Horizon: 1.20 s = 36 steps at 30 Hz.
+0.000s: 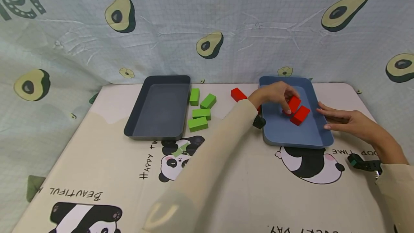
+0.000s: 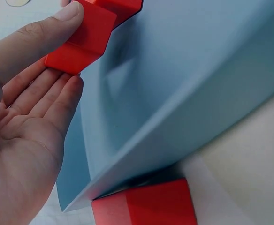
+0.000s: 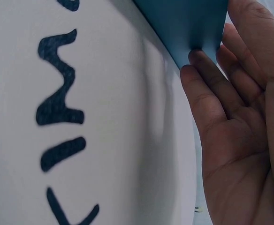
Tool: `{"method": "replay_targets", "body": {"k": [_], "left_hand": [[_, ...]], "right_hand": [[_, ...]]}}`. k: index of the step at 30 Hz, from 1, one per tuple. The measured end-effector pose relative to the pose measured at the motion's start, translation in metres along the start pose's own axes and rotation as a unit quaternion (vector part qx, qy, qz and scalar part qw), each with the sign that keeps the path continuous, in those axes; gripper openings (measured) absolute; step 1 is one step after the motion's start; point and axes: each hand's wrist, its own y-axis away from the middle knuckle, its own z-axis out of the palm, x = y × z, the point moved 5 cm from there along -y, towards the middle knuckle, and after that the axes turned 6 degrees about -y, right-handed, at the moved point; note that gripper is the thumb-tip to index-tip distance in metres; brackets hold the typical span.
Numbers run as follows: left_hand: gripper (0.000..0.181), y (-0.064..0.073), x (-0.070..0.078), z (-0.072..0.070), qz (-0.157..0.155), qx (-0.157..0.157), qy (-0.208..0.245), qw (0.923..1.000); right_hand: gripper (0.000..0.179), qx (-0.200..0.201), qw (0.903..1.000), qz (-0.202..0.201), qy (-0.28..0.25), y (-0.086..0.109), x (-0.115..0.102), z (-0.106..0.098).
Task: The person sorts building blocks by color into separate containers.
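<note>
One panda-print tablecloth (image 1: 245,190), backed by avocado-print sheeting (image 1: 174,21). Upon it: dark grey tray (image 1: 161,110); four green blocks (image 1: 201,114) alongside; blue tray (image 1: 291,136). Left hand (image 1: 275,93) pinches a red block (image 1: 294,104) over the blue tray; right hand (image 1: 352,120), fingers extended, touches its outer wall.

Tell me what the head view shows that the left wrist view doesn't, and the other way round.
Only the head view: the dark gray tray, four green blocks beside it, and the right hand at the right side of the blue tray.

Only the left wrist view: the palm side of the left hand.

Both: that hand pinching a red block, another red block close by, and the blue tray.
</note>
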Motion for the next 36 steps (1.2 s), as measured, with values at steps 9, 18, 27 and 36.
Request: {"method": "replay_targets", "body": {"k": [9, 18, 27, 36], "left_hand": [[0.058, -0.001, -0.001, 0.002, 0.003, -0.007, 0.010, 0.9999], [0.064, -0.006, -0.001, 0.008, -0.019, -0.019, 0.037, 0.9989], [0.064, 0.006, 0.004, -0.005, -0.007, -0.006, 0.023, 0.9997], [0.056, 0.049, 0.000, -0.023, 0.048, 0.046, 0.001, 0.9978]], "right_hand": [[0.060, 0.000, 1.0000, 0.005, 0.009, 0.000, 0.000, -0.001], [0.061, 0.000, 0.9999, 0.010, 0.009, 0.000, 0.004, -0.002], [0.061, 0.001, 0.9997, 0.015, 0.017, -0.002, 0.003, -0.003], [0.062, -0.006, 0.9986, 0.012, 0.051, 0.001, 0.006, -0.004]]}}
